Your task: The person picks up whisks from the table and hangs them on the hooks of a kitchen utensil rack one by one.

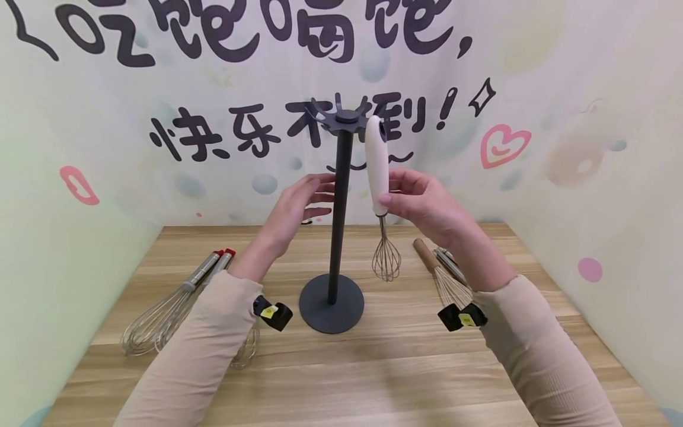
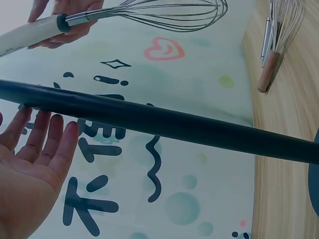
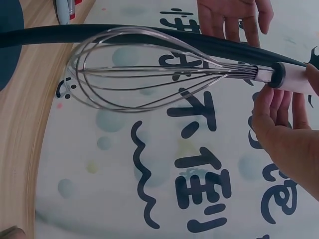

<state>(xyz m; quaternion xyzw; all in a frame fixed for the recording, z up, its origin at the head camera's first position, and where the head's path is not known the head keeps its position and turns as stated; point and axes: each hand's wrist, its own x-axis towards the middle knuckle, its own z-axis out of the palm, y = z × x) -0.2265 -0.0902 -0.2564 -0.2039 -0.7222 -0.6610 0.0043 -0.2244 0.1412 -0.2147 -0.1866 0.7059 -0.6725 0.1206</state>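
Observation:
A whisk with a white handle (image 1: 377,166) and a wire head (image 3: 149,74) hangs upright, wires down. My right hand (image 1: 427,204) pinches the lower part of its handle between thumb and fingers. The handle's top, with a dark hole in it, is beside the hooked crown (image 1: 348,117) of a dark upright stand (image 1: 337,237); whether it sits on a hook I cannot tell. On the pole's left side, my left hand (image 1: 293,204) has its fingers extended. In the left wrist view, its fingertips (image 2: 72,130) are at the pole, perhaps touching it.
The stand's round base (image 1: 332,317) rests on the wooden table (image 1: 395,373). At left lie several metal whisks (image 1: 165,314) with red-tipped handles. A wooden-handled whisk (image 1: 427,255) and a metal-handled tool (image 1: 450,261) lie at right. Behind is a printed wall (image 1: 256,201).

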